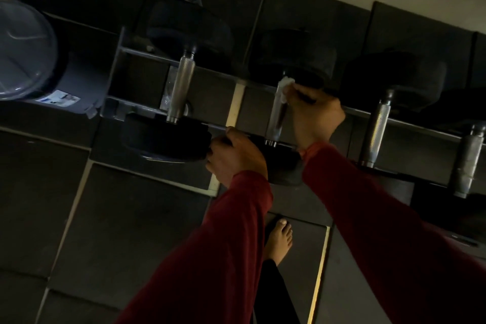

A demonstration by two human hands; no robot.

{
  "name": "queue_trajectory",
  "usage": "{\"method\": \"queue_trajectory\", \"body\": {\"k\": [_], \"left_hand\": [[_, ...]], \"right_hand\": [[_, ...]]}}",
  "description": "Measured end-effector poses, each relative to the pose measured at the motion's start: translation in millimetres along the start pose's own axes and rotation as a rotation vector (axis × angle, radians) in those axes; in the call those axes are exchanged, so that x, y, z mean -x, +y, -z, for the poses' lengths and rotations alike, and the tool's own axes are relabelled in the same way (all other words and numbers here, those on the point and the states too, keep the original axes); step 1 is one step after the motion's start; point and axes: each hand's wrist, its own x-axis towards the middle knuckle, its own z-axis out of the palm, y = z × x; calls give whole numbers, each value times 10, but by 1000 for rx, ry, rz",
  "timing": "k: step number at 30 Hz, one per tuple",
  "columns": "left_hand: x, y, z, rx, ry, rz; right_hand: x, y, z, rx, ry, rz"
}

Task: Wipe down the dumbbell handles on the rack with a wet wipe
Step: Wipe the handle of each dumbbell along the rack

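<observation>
Three black dumbbells lie across the rails of a low metal rack [147, 53]. My right hand [314, 113] presses a white wet wipe [283, 88] against the upper end of the middle dumbbell's metal handle [276, 118]. My left hand [235, 156] rests on that dumbbell's near black head [282, 163], at its left side. The left dumbbell's knurled handle [181, 87] and the right dumbbell's handle [376, 126] stand bare. Both arms wear dark red sleeves.
A round bin with a clear liner [26, 52] stands left of the rack. A further grey bar [468, 163] lies at the far right. Dark rubber floor tiles [118, 218] cover the ground. My bare foot [280, 238] stands just below the rack.
</observation>
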Motion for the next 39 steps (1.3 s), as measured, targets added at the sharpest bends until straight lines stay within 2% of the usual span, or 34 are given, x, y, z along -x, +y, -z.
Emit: {"method": "queue_trajectory", "body": {"k": [3,8,10,12,16,17,19,22,23,24,26,28,30,31,33,35,37,39], "left_hand": [[-11,-9,-8,-11,1,10],[-32,-19,-22,-8,22,11],[-30,-23,-23,-8,27,7],[-27,-29,-25,-1,24,7],[-40,-11,-20,8,30,18],[-42,-6,-19,6,31,17],[-29,1,-11,-1,29,19],[1,20,-6,5,27,20],[5,22,-9,9,31,19],[6,22,-10,12,34,17],[-4,15,-14,17,34,15],[-18,8,-21,13,31,21],[-25,2,-23,7,27,27],[-29,1,-27,5,31,27],[-37,-1,-32,1,40,30],[-48,-8,-38,5,43,33],[-63,-19,-48,6,41,36],[-71,-36,-51,2,34,33]], "right_hand": [[82,-21,6,-3,-6,-92],[-123,-40,-64,-332,4,-683],[-184,-51,-78,-505,-28,-821],[-185,-32,-57,-468,-56,-771],[-74,-39,12,-266,-84,-440],[-90,-21,1,-236,-64,-448],[-182,13,-38,-303,-36,-593],[-287,-18,-79,-630,-76,-897],[-289,-51,-67,-665,-86,-917],[-287,-47,-61,-616,-86,-881],[-232,-29,-22,-299,-66,-616],[-102,-56,21,31,-82,-177],[20,-71,-10,251,-158,300],[44,-98,-63,358,-214,432],[30,-131,-199,544,-266,520],[-1,-143,-313,630,-253,567],[-16,-128,-301,584,-230,584],[-21,-52,-199,468,-144,522]]}}
